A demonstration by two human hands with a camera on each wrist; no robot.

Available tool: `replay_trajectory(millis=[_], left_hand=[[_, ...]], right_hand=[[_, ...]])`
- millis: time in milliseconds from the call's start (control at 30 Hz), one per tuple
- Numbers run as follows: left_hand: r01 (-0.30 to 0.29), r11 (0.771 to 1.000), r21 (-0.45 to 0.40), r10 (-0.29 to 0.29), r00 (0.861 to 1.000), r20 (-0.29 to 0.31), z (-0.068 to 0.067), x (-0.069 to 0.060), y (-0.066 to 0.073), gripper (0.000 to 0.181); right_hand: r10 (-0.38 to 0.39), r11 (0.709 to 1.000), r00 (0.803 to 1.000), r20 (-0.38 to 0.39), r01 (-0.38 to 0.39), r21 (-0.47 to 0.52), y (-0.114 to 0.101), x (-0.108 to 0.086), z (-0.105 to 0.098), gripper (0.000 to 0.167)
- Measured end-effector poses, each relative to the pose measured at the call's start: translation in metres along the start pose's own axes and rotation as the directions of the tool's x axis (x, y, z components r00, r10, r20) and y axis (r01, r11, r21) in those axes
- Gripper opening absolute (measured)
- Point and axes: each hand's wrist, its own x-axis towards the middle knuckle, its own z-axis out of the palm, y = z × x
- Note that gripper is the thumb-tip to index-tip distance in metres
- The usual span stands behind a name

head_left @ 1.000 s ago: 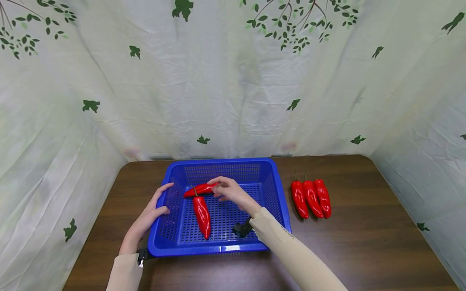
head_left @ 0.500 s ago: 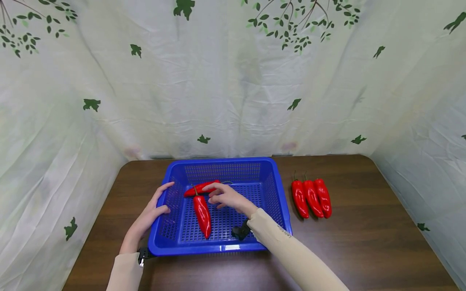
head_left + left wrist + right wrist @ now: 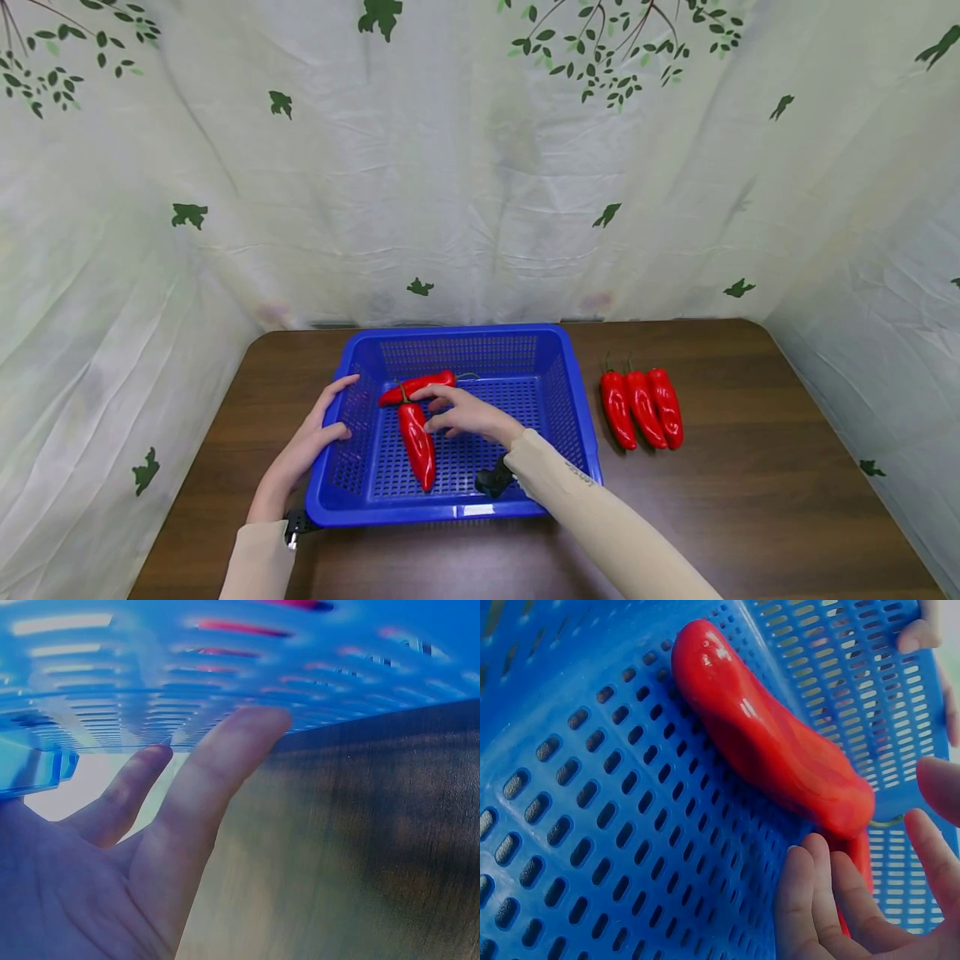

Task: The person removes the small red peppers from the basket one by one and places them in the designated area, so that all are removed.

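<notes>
Inside the blue basket (image 3: 461, 511) lie two red peppers. One pepper (image 3: 417, 447) points toward the front, and the other pepper (image 3: 420, 386) lies crosswise behind it, its stem to the right. My right hand (image 3: 468, 414) is over the basket beside the front pepper, fingers bent loosely around nothing; in the right wrist view the fingers (image 3: 829, 900) spread just off the pepper (image 3: 769, 742). My left hand (image 3: 306, 447) grips the basket's left wall, thumb over the rim. From the left wrist view, fingers of the left hand (image 3: 150, 847) lie along the outer wall (image 3: 187, 675).
Three more red peppers (image 3: 641, 408) lie side by side on the brown table (image 3: 757, 467), right of the basket. Behind the table hangs a pale curtain (image 3: 480, 167) with leaf patterns. A black wrist device (image 3: 495, 477) on the right arm hangs over the basket.
My right hand has moved left and toward the front, from the crosswise pepper's stem end to beside the front pepper, uncovering that stem. The left hand keeps its place on the basket.
</notes>
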Motion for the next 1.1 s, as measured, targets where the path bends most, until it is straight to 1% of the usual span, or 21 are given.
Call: replay_trajectory(millis=[167,433,767,933,1100], left_hand=[[-0.001,1.0,0.001,0.001,1.0,0.007,0.0,0.0,0.002,0.074],[-0.016,1.0,0.005,0.016,1.0,0.011,0.0,0.0,0.002,0.074],[-0.013,1.0,0.015,0.013,1.0,0.005,0.001,0.0,0.001,0.074],[-0.01,1.0,-0.002,0.01,1.0,0.007,0.001,-0.002,0.003,0.073],[-0.011,1.0,-0.008,0.011,1.0,0.008,0.001,-0.002,0.003,0.073]], right_hand=[[0.002,0.999,1.0,0.003,-0.002,-0.035,0.001,0.003,0.002,0.05],[0.037,0.996,0.999,0.008,-0.037,-0.076,0.001,0.007,0.008,0.053],[0.042,0.992,0.999,0.014,-0.04,-0.118,0.001,0.013,0.013,0.055],[0.045,0.987,0.999,0.021,-0.041,-0.156,0.0,0.015,0.016,0.055],[0.046,0.984,0.999,0.02,-0.041,-0.173,0.0,0.017,0.017,0.055]])
